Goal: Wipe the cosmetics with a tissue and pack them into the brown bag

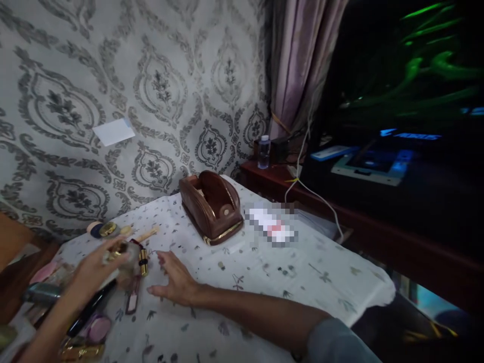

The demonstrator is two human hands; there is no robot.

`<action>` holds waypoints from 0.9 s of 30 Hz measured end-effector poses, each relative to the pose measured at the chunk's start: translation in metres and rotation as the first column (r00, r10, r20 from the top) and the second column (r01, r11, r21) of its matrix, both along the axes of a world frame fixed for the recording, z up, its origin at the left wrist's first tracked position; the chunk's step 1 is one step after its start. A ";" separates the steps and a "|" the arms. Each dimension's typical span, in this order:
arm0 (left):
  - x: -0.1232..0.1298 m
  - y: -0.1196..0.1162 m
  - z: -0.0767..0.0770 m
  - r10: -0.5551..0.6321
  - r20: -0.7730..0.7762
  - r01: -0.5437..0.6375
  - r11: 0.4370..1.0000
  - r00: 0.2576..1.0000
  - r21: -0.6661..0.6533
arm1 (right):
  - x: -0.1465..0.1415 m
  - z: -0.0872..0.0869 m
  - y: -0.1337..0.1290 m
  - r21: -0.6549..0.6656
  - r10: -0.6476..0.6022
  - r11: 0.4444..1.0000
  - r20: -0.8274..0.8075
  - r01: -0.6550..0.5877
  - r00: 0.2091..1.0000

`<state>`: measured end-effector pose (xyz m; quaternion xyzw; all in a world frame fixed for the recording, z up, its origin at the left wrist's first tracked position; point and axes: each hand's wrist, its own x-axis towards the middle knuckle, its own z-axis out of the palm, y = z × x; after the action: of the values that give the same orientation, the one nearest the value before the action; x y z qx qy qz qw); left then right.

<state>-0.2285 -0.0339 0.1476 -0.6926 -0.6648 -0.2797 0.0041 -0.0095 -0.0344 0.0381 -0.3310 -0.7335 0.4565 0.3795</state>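
My left hand (96,269) is closed around what looks like a small glass bottle (130,264) with a gold-coloured top. Motion blurs the bottle, and the fingers partly cover it. My right hand (177,283) hovers over the patterned cloth with thumb and fingers apart, holding nothing. Between the hands lie a black-and-gold lipstick tube (142,262) and a slim pinkish tube (132,301). Farther off, a brown cosmetic bag (194,207) stands unzipped, its top gaping and its inside partly visible.
Round compacts (109,230) sit near the wall. By my left forearm are a long black tube (91,308), a purple round container (98,327) and a gold case (83,351). A blurred-out white item (270,224) lies right of the bag. A water bottle (263,152) stands on the desk.
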 end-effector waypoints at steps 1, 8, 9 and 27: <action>0.018 -0.009 -0.008 -0.059 -0.002 0.059 0.996 0.998 -0.066 | 0.002 0.003 0.000 0.025 0.011 1.000 -0.010 -0.011 1.000; 0.096 -0.051 -0.060 -0.212 -0.040 0.200 0.958 0.976 -0.205 | 0.037 0.005 -0.001 0.141 0.056 0.987 0.173 -0.081 0.983; 0.101 -0.053 -0.066 -0.216 -0.033 0.204 0.956 0.976 -0.210 | 0.041 0.003 -0.002 0.155 0.046 0.985 0.201 -0.078 0.979; 0.058 -0.066 -0.083 -0.321 0.017 0.304 0.880 0.947 -0.365 | 0.052 -0.006 0.001 0.111 0.077 0.988 0.266 -0.109 0.961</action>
<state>-0.1700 -0.0999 0.0649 -0.7855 -0.5842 -0.1339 -0.1541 0.0428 -0.0335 0.0323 -0.3289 -0.8188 0.3797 0.2778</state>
